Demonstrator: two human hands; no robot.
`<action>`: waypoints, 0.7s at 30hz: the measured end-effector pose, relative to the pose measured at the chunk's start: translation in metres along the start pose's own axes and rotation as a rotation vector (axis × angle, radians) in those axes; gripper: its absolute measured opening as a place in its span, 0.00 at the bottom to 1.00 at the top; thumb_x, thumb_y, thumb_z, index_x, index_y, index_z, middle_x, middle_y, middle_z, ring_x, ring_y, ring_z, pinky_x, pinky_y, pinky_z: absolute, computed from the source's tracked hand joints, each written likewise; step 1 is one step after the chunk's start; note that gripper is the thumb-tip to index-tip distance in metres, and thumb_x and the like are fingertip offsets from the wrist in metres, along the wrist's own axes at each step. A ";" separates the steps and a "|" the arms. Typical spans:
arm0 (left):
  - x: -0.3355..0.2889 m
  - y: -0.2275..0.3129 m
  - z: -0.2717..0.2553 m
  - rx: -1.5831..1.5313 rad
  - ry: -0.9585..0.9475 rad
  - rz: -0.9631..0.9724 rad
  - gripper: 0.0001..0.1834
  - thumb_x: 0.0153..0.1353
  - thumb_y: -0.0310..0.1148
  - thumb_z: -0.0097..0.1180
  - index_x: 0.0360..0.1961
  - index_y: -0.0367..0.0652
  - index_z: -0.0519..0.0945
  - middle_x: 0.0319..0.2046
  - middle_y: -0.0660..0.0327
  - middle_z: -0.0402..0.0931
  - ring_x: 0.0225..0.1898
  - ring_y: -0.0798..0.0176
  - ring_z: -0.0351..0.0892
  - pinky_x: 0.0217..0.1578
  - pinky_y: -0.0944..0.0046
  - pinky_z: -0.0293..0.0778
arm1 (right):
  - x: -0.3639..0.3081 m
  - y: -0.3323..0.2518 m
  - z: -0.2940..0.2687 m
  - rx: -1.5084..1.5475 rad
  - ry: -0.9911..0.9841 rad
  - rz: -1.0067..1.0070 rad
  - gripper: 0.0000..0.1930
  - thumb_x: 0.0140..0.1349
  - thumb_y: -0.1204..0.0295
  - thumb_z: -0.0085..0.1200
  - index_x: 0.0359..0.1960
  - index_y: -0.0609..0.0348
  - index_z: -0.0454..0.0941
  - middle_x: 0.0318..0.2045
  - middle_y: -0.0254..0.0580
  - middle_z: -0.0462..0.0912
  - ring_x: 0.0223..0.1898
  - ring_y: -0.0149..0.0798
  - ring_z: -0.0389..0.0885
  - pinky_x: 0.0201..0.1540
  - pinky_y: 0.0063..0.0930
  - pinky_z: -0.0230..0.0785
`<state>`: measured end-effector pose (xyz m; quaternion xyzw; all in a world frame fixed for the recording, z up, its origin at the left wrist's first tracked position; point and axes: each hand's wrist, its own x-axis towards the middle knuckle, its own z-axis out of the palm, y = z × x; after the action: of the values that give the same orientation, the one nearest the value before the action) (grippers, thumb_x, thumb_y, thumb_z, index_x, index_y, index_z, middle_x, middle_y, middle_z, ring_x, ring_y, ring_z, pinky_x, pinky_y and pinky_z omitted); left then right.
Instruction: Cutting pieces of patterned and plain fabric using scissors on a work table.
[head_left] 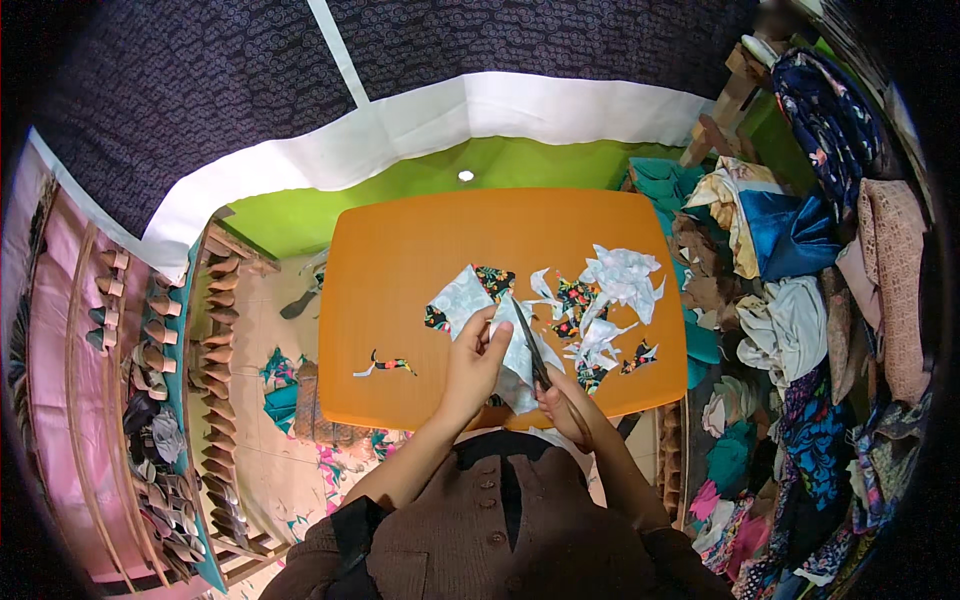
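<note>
My left hand (476,358) has its thumb and fingers closed on a piece of fabric (458,298), which shows a pale underside and a black floral face at its folded corners. In my right hand (562,404) is a pair of large dark scissors (529,335), their blades pointing away from me along the fabric. A part of the same cloth hangs down between my hands toward the table's near edge. To the right of the scissors lies a loose heap of fabric scraps (622,279), pale and black floral. One thin floral strip (390,364) lies apart on the left.
The orange table (380,260) has rounded corners. Wooden shoe lasts (219,370) line racks on the left. Fabric rolls and folded cloth (790,325) are heaped along the right. Scraps (283,390) lie on the floor, and a dark patterned curtain (540,45) hangs beyond the table.
</note>
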<state>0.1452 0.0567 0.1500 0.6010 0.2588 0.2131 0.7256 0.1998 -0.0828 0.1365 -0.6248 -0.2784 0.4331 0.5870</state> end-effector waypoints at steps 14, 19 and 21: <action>-0.003 -0.003 0.004 -0.075 -0.026 0.087 0.12 0.55 0.26 0.49 0.39 0.33 0.66 0.31 0.60 0.72 0.29 0.77 0.68 0.27 0.78 0.66 | -0.005 0.015 -0.007 -0.036 -0.047 -0.006 0.38 0.52 0.37 0.28 0.48 0.62 0.62 0.31 0.41 0.70 0.33 0.33 0.68 0.37 0.24 0.61; -0.004 -0.004 -0.001 -0.083 -0.025 0.022 0.09 0.52 0.26 0.53 0.33 0.33 0.70 0.28 0.62 0.73 0.27 0.77 0.69 0.26 0.78 0.66 | -0.003 -0.002 0.001 0.045 0.008 0.000 0.43 0.45 0.33 0.32 0.50 0.60 0.59 0.27 0.35 0.64 0.27 0.27 0.60 0.30 0.18 0.54; -0.004 -0.006 -0.001 0.062 -0.002 0.041 0.08 0.52 0.26 0.54 0.31 0.33 0.71 0.25 0.64 0.73 0.25 0.78 0.68 0.26 0.78 0.66 | -0.002 -0.005 0.004 0.117 0.050 0.015 0.47 0.38 0.30 0.37 0.52 0.57 0.56 0.22 0.27 0.56 0.21 0.20 0.52 0.22 0.11 0.48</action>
<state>0.1414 0.0544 0.1443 0.6287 0.2523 0.2193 0.7022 0.1961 -0.0815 0.1418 -0.6021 -0.2332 0.4373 0.6260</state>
